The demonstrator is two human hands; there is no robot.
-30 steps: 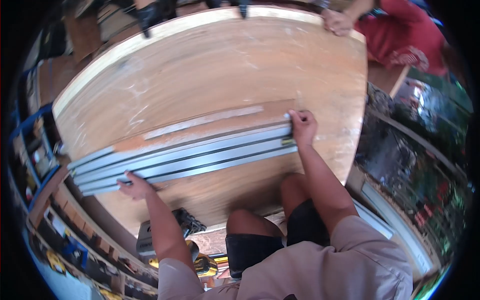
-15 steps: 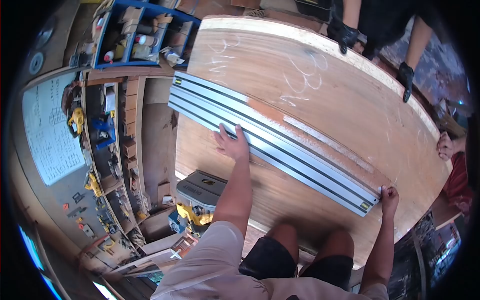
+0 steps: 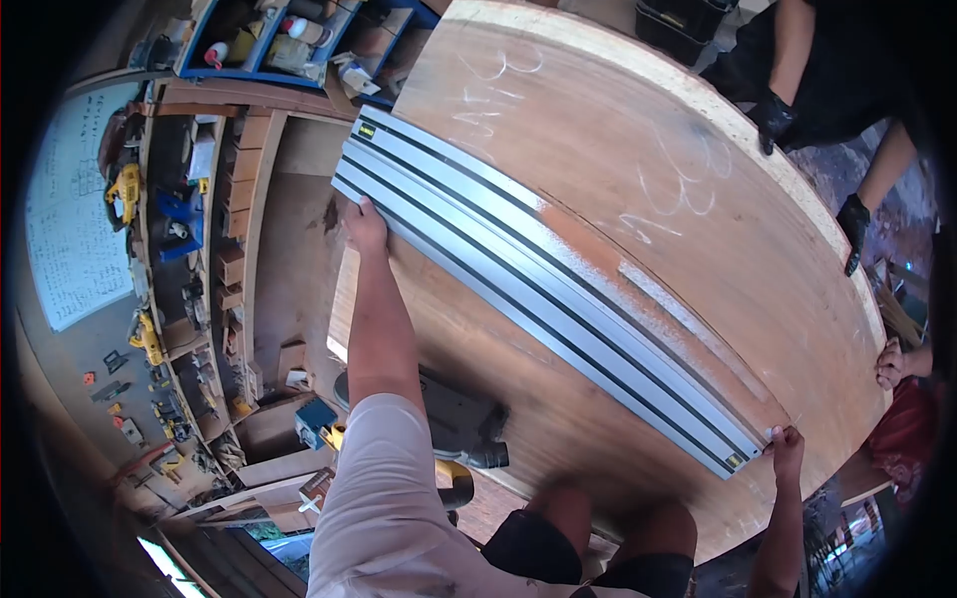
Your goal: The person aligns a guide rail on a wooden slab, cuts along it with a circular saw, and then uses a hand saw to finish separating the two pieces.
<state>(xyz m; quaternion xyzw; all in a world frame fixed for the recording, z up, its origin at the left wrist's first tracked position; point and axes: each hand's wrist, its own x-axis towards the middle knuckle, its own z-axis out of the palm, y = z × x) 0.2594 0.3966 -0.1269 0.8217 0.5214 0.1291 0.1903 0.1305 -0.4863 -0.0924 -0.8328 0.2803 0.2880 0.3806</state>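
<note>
A long silver saw guide rail (image 3: 518, 289) with dark strips lies diagonally across a large wooden panel (image 3: 618, 110). My left hand (image 3: 367, 225) is closed at the rail's left end, thumb on the near edge, fingers partly hidden. At the opposite end, my right hand (image 3: 788, 448) pinches the rail's far corner. Reddish-brown and whitish sawdust (image 3: 618, 274) lies along the far edge, beside a narrow pale strip (image 3: 688, 314). Chalk-like writing (image 3: 683, 174) marks the panel. Under my left arm sits a dark grey and yellow power tool (image 3: 454, 419), partly hidden.
Across the panel is a co-worker with black-gloved hands (image 3: 773, 120) near its far edge. Another person's bare hand (image 3: 890, 366) touches the right edge. Tool shelves (image 3: 189, 299), a whiteboard (image 3: 80, 209) and a blue compartment rack (image 3: 269, 50) stand at left.
My left hand has slid from the rail's middle to its left end and closed there. My right hand stays at the right end. The camera view has shifted.
</note>
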